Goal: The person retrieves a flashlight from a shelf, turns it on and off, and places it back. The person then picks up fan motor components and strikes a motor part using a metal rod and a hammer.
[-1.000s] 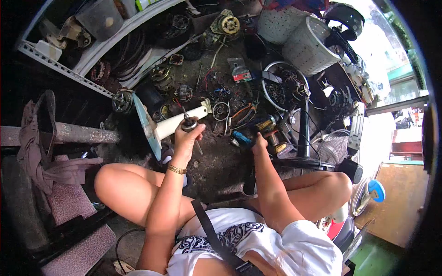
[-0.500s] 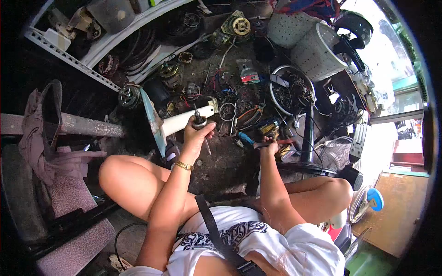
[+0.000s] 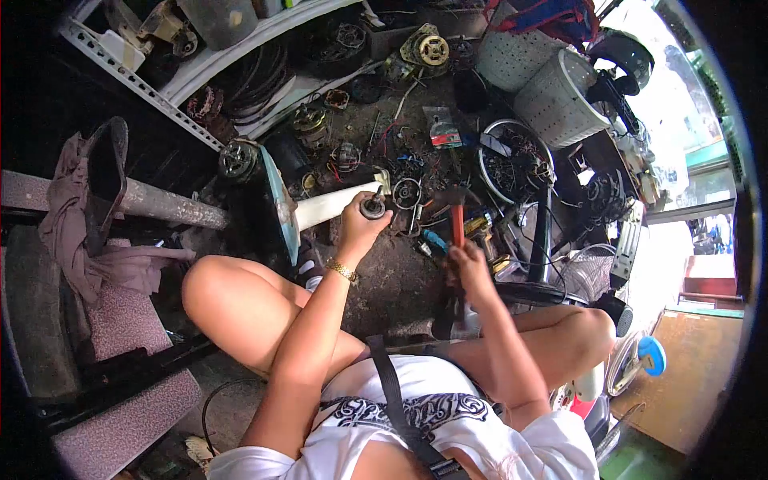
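My left hand [image 3: 362, 232], with a gold band at the wrist, is closed around a motor rotor [image 3: 373, 208], a round metal piece with a thin shaft sticking up from it. To the right, my right hand [image 3: 470, 270] grips the red handle of a hammer [image 3: 458, 224]. The hammer is upright in this view, and its dark head is blurred against the floor. Hammer and rotor are apart. Just beyond the left hand lies a white post [image 3: 340, 204] joined to a pale blue-edged base. A blue-handled tool [image 3: 434, 242] rests on the floor between the hands.
A round metal rim [image 3: 483, 164] full of wire scraps stands at the right, beside perforated white tubs [image 3: 552, 108]. Motor parts and a plastic packet [image 3: 444, 132] litter the dark floor. A black stand pole [image 3: 542, 232] rises near my right hand. A cloth [image 3: 80, 224] hangs at left.
My right hand has brought the hammer up from lying low to upright, its head now near the rotor's level. The left hand still holds the rotor, its shaft now tipped differently. The whole view has shifted slightly.
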Motion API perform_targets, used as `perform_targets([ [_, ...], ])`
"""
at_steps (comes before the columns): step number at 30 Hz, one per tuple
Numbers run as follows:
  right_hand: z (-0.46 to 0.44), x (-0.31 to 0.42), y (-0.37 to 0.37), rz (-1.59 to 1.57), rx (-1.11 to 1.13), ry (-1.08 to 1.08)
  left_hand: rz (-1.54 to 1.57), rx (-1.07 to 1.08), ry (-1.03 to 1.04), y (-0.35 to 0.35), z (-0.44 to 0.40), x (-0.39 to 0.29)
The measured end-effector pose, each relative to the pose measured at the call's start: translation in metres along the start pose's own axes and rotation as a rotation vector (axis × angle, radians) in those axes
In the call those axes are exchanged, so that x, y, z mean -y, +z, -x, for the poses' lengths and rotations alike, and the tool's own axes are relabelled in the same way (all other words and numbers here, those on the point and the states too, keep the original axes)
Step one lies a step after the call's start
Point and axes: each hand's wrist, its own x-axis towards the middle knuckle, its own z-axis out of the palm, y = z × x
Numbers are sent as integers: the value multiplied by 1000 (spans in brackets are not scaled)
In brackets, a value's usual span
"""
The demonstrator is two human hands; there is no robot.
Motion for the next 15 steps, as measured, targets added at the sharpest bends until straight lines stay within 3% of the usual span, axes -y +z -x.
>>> perform_targets([
  [2,11,60,-8,413,2,-251,-36,-17,52,5,3,2],
  [3,39,121,5,300,24,-227,-75,-35,101,7,3,3],
  [6,86,207,5,300,-241,-717,-88,-90,161,11,10,2],
  [7,98,227,4,-6,-248,-736,-120,-90,179,9,13,-9],
  [9,109,234,-1,30,-194,-954,-78,-85,162,8,16,-9],
  [11,95,193,11,-45,-263,-671,-12,-81,149,7,13,-10],
  [14,63,103,33,855,64,-419,13,-80,210,3,17,-9],
  [15,60,90,32,827,41,-441,-85,-67,142,-2,22,-5],
])
